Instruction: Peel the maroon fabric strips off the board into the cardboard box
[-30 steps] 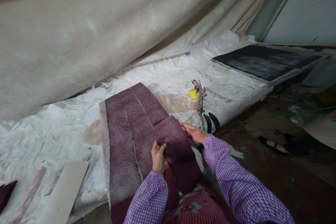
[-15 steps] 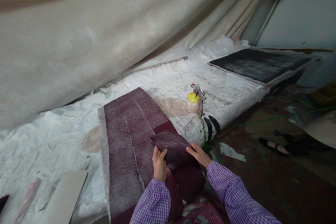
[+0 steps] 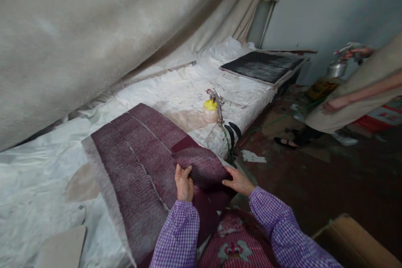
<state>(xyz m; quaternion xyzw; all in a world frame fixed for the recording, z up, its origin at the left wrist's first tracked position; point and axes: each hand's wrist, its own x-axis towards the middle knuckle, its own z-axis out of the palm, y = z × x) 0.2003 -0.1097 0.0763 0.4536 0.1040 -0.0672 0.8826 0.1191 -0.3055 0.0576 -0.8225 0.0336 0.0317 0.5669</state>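
Note:
A maroon carpet piece point(image 3: 135, 159) with stitched seams lies on a white plastic-covered table point(image 3: 37, 176). Its near right strip point(image 3: 204, 165) is folded back over itself, showing dark red backing beneath. My left hand point(image 3: 184, 184) pinches the left edge of that folded flap. On the flap's right edge, near the table's edge, my right hand point(image 3: 238, 181) is closed too. Both sleeves are purple checked.
A spray gun with a yellow-lidded cup point(image 3: 212, 109) stands on the table beyond the carpet, a green hose trailing off the edge. A dark panel point(image 3: 264, 65) lies farther back. A large beige cloth point(image 3: 94, 25) hangs at left. Another person point(image 3: 351, 88) stands right, holding a spray gun. Cardboard point(image 3: 351, 238) sits near right.
The folded flap has been drawn back toward me, baring more backing. The view has swung right, bringing the other person into sight.

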